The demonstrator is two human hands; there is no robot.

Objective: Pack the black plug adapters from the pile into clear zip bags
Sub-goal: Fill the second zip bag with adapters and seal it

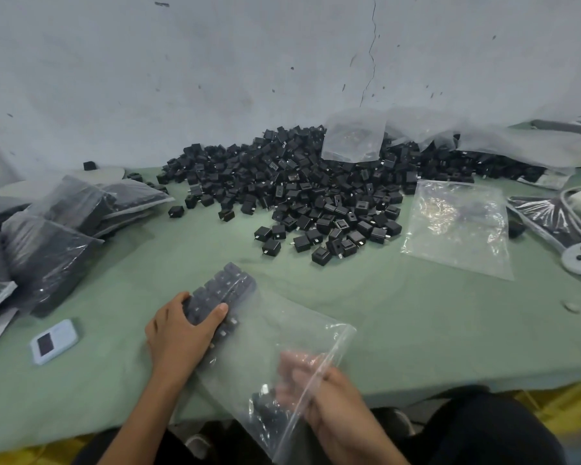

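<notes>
Nearest me, in front of the big pile of black plastic plug adapters [316, 196], my right hand [319, 391] reaches into the mouth of a clear plastic zip bag [282, 330]. The film blurs its fingers, so I cannot tell whether it grips anything. My left hand [178, 333] curls around a packed block of black adapters [225, 290] through the bag's far corner, on the green desk [416, 330]. An empty clear bag [457, 226] lies just right of the pile, and filled clear bags [64, 223] sit well left of it.
</notes>
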